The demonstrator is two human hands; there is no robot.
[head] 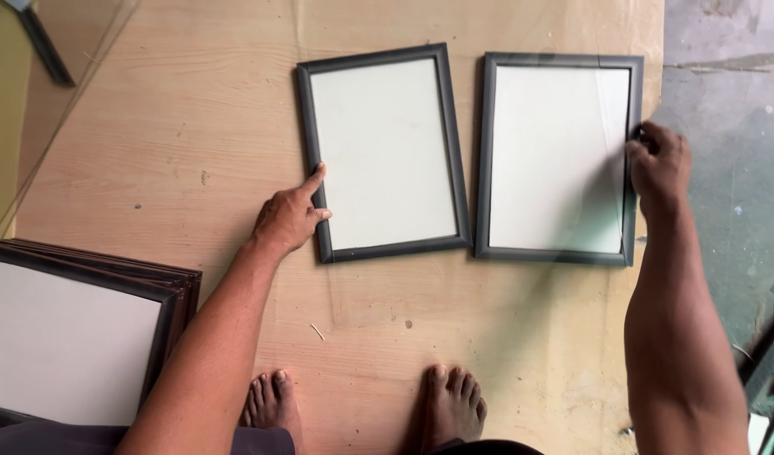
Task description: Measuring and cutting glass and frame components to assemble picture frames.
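Two dark picture frames with pale inserts lie side by side on a light wooden board. My left hand rests on the left edge of the left frame, index finger and thumb against its dark rim. My right hand grips the right edge of the right frame, where a pane of glass seems to lie slightly askew over the insert. Neither frame is lifted.
A stack of several more dark frames lies at the lower left. My bare feet stand at the board's near edge. Grey concrete floor borders the board on the right. A glass sheet lies at the upper left.
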